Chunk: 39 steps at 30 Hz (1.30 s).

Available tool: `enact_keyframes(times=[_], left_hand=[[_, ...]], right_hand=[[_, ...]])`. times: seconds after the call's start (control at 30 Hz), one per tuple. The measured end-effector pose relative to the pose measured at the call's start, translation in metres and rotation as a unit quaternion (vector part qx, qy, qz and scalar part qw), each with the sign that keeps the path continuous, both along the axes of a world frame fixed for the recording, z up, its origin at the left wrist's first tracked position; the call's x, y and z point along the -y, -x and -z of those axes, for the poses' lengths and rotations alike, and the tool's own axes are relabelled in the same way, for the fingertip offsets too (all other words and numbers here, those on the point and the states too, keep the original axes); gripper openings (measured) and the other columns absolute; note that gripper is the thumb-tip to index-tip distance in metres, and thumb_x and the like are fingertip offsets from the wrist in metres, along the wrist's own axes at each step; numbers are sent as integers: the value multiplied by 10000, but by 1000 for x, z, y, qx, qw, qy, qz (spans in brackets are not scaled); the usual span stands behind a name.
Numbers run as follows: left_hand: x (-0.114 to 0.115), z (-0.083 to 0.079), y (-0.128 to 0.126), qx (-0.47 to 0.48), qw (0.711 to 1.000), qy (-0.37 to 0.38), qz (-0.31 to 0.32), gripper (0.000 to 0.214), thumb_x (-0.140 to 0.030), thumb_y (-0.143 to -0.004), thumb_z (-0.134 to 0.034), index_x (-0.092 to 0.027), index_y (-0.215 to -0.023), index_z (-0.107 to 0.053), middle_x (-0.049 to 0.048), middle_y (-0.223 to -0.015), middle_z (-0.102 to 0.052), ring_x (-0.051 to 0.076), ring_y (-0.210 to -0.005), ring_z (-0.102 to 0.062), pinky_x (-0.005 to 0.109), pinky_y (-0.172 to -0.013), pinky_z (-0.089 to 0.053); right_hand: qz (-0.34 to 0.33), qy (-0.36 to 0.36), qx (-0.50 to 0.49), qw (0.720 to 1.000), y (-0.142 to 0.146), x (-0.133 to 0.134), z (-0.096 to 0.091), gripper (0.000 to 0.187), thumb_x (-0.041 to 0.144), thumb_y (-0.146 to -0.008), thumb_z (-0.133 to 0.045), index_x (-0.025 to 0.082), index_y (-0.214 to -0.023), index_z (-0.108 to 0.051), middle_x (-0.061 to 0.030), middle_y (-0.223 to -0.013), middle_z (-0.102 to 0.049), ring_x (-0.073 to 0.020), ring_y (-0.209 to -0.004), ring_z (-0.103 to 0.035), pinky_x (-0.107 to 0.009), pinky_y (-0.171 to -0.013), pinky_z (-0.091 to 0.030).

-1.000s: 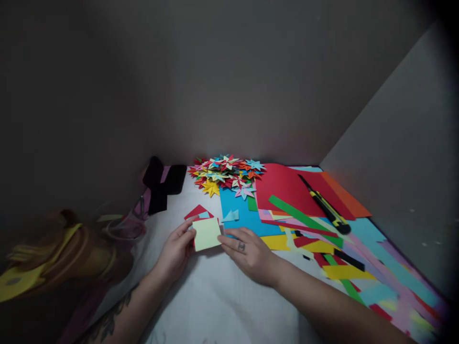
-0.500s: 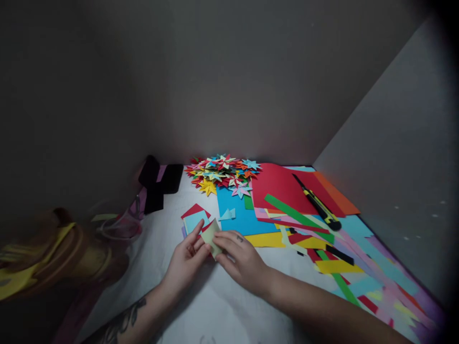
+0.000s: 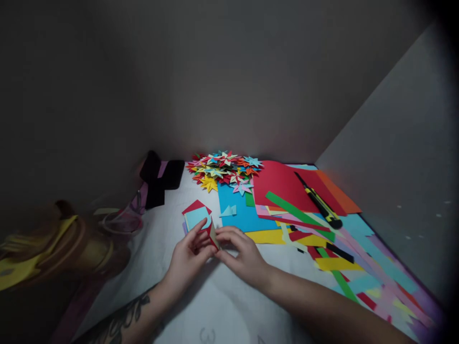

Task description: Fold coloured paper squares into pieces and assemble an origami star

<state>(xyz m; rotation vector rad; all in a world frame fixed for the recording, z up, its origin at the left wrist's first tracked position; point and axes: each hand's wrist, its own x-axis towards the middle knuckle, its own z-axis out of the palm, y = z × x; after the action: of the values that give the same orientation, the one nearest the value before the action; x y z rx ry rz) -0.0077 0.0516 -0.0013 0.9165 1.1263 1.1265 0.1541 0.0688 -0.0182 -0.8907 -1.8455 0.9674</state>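
Note:
Between my two hands is a small paper piece [image 3: 213, 234], tilted nearly edge-on, with a red side and a cream side showing. My left hand [image 3: 188, 258] pinches its lower left edge with the thumb, index finger raised behind. From the other side, my right hand [image 3: 242, 255] grips it with thumb and fingertips. Just beyond my left fingers lie small paper squares [image 3: 196, 216] in light blue and red, partly covered by that hand. A light-blue folded piece [image 3: 228, 210] rests on a blue sheet [image 3: 236, 222] farther back.
Many-coloured folded paper stars [image 3: 224, 172] are heaped against the back wall. A yellow-black utility knife [image 3: 324, 205] lies on red sheets [image 3: 274, 186]. Paper strips [image 3: 339, 264] litter the right side. At left are black pieces [image 3: 155, 193] and a brown pot-like object [image 3: 79, 251].
The small paper has turned in my hands: its broad cream face showed before, and now a red side and a narrow cream side show. Both hands remain on it.

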Motion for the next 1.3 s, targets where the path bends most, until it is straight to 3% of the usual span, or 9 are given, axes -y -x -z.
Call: enact_keyframes(times=[0.23,0.4,0.83,1.13,1.3], left_hand=[[-1,0,0,-21,1000,1,-2,708,-231,-661,-712,-154,-1306,-433,152,-1114,-648,245,-976,-631,371,-830,-502],[-1,-2,-1,-51,998,-14,-29,584,-226,-646,-713,-163,-1193,-515,122,-1025,-675,238,-938,-639,389,-832,-502],[1,-5,-2,-90,995,-35,-38,501,-216,-651,-699,-181,-1119,-523,102,-1016,-659,215,-954,-620,374,-843,-494],[1,0,0,-56,998,-34,-23,516,-263,-671,-702,-183,-1148,-520,120,-1058,-647,231,-977,-606,371,-811,-503],[2,2,1,-58,997,-41,-19,476,-279,-727,-663,-195,-1165,-500,111,-1081,-625,222,-1000,-593,343,-805,-503]], right_hand=[[5,92,-61,994,1,-3,3,232,124,-749,-607,222,-960,-616,-70,-1086,-588,-182,-1028,-585,-301,-804,-548],[-4,94,-65,993,3,-1,3,235,135,-723,-648,215,-939,-601,-65,-1063,-579,-178,-1007,-588,-290,-805,-549],[-12,137,-115,984,7,0,4,182,142,-738,-608,203,-906,-574,-58,-1040,-572,-174,-984,-598,-288,-785,-547],[-27,195,-168,966,5,-5,6,183,195,-706,-665,194,-869,-584,-63,-1045,-573,-182,-967,-609,-311,-805,-534],[-6,161,-140,977,3,-7,10,106,203,-741,-636,197,-839,-596,-66,-1009,-598,-183,-983,-591,-307,-808,-520]])
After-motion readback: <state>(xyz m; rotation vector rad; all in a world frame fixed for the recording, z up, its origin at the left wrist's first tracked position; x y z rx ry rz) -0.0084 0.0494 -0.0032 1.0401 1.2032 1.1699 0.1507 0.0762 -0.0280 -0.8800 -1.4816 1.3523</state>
